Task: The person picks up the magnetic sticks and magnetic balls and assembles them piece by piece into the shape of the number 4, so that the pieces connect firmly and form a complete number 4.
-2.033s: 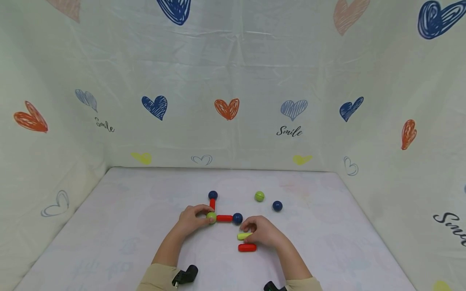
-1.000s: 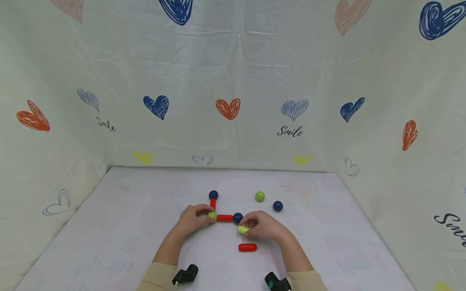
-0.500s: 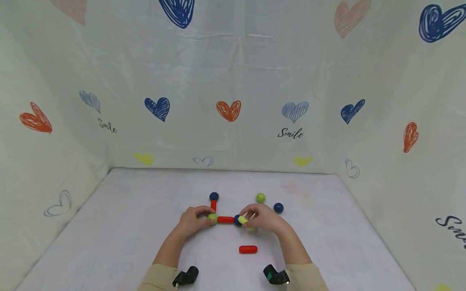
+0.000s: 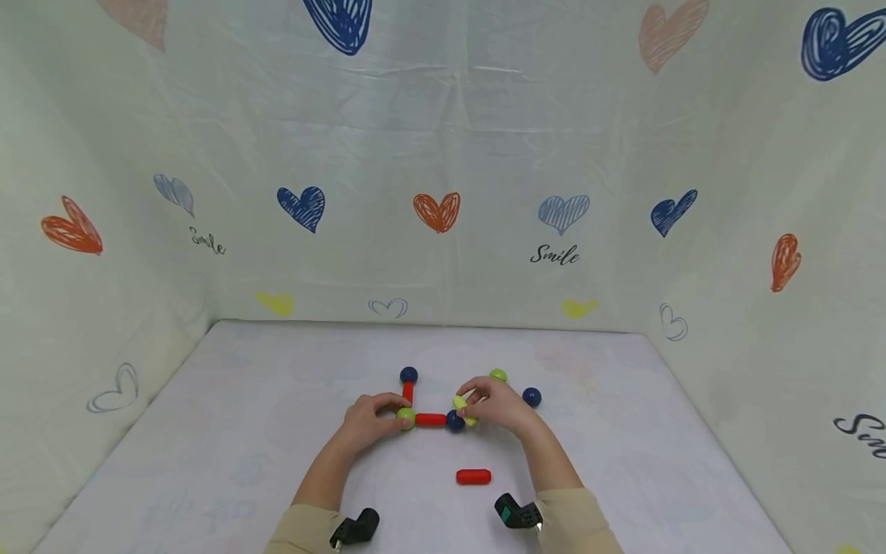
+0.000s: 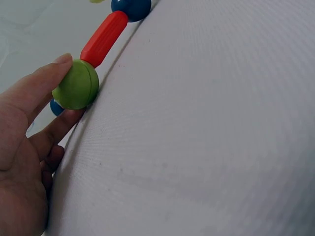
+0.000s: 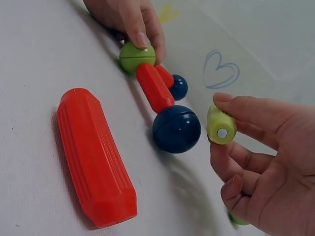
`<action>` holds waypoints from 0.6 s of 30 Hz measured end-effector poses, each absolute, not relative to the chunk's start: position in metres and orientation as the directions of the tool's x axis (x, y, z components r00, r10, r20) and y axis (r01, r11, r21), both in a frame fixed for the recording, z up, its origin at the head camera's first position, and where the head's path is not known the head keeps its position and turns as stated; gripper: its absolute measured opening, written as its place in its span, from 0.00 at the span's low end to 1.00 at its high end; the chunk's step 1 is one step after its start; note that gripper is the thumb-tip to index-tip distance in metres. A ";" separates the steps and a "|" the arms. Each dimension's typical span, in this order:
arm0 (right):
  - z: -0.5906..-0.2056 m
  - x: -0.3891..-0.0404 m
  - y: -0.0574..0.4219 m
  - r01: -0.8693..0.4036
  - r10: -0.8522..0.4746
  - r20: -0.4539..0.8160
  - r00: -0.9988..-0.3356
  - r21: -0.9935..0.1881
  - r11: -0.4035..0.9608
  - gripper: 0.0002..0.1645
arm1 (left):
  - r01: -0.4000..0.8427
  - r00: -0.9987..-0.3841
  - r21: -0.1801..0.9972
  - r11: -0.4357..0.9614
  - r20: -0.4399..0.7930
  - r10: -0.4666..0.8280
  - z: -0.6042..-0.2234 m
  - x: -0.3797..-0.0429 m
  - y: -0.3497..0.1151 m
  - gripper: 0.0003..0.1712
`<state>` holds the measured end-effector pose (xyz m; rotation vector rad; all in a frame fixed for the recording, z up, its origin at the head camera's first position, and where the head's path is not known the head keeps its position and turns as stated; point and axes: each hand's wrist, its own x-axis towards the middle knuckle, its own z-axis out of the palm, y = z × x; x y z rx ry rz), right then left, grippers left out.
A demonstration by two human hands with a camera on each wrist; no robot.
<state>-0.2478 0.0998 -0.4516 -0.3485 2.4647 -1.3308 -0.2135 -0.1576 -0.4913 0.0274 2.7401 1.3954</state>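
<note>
My left hand (image 4: 372, 419) pinches a green ball (image 5: 76, 84) between thumb and fingers. Two red magnetic rods (image 4: 431, 419) run out from that ball, one to the right and one away from me. Each ends in a blue ball; the near one (image 6: 176, 129) is at the right, the far one (image 4: 408, 375) at the back. My right hand (image 4: 497, 402) pinches a yellow-green magnetic rod (image 6: 221, 125) close beside the near blue ball. A metal disc shows in the rod's end. Whether rod and ball touch I cannot tell.
A loose red rod (image 4: 474, 477) lies on the white table (image 4: 228, 431) nearer to me. Behind my right hand are a loose green ball (image 4: 497, 375), partly covered, and a blue ball (image 4: 531, 397). A heart-printed cloth (image 4: 484, 261) hangs behind.
My right hand has lifted the yellow-green rod from beside the loose red rod and carried it away from me to the near blue ball, turning it. My left hand stays on the green ball.
</note>
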 end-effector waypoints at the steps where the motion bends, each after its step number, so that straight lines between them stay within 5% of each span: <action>1: -0.453 -0.249 0.099 -0.061 -0.355 -0.157 -0.922 -0.844 0.533 0.16 | -0.016 -0.998 0.809 0.588 -0.053 0.046 -0.491 -0.213 -0.158 0.15; 18: -0.467 -0.266 0.092 0.037 -0.221 -0.154 -0.963 -0.888 0.459 0.21 | -0.027 -0.997 0.795 0.606 -0.062 0.037 -0.495 -0.215 -0.157 0.15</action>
